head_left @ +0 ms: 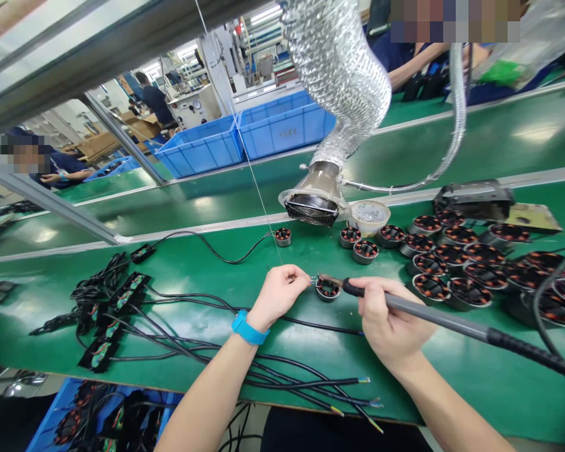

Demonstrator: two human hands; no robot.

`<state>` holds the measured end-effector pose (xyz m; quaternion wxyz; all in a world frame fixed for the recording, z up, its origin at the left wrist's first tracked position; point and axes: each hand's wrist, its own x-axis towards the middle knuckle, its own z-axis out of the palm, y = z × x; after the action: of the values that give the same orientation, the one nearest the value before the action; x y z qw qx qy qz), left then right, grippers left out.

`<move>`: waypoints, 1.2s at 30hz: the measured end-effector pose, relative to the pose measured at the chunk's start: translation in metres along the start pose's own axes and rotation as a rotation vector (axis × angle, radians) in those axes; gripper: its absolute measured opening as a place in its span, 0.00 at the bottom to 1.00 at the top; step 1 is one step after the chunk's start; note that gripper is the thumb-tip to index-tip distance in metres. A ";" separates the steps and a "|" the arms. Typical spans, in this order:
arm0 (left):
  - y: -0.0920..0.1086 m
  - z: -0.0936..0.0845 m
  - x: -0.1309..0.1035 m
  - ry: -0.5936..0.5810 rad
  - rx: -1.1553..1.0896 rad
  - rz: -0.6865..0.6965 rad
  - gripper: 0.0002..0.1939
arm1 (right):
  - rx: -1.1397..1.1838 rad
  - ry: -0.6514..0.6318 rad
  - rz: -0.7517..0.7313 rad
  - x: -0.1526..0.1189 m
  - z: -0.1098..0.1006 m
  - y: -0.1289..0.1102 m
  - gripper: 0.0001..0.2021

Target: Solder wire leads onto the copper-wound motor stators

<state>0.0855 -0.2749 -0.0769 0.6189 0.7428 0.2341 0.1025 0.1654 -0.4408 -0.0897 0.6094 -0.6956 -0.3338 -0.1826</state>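
Note:
My right hand grips a soldering iron, its tip pointing left over a small round motor stator with copper windings. My left hand, with a blue band on the wrist, is closed in a pinch just left of that stator. A thin solder wire runs down from above to the left hand, and a silvery end shows at the fingertips close to the iron's tip. Whether the tip touches the stator, I cannot tell. Black cables with bared ends lie below the left hand.
Several more stators crowd the right side. A fume hose hangs above, by a white bowl. Circuit boards with cables lie left. Blue bins stand behind; another bin sits below. Other people work nearby.

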 end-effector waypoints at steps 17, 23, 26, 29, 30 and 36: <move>-0.004 0.002 -0.001 0.053 0.078 0.084 0.08 | 0.035 -0.098 -0.073 0.004 0.001 -0.003 0.09; -0.004 0.003 -0.001 0.063 0.078 0.103 0.08 | 0.075 -0.060 -0.002 0.001 0.002 0.000 0.10; -0.004 0.002 -0.001 0.061 0.069 0.108 0.08 | 0.083 -0.021 -0.008 0.001 0.002 0.000 0.10; -0.004 0.003 -0.001 0.059 0.071 0.106 0.07 | 0.087 -0.027 -0.015 0.002 0.002 -0.001 0.10; -0.004 0.003 -0.001 0.058 0.072 0.104 0.07 | 0.090 -0.032 -0.015 0.002 0.001 -0.001 0.10; -0.003 0.003 -0.002 0.056 0.075 0.098 0.06 | 0.101 -0.033 -0.020 0.001 0.001 0.000 0.10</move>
<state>0.0840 -0.2781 -0.0804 0.5779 0.7729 0.2186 0.1445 0.1662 -0.4393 -0.0892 0.6363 -0.6634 -0.3596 -0.1602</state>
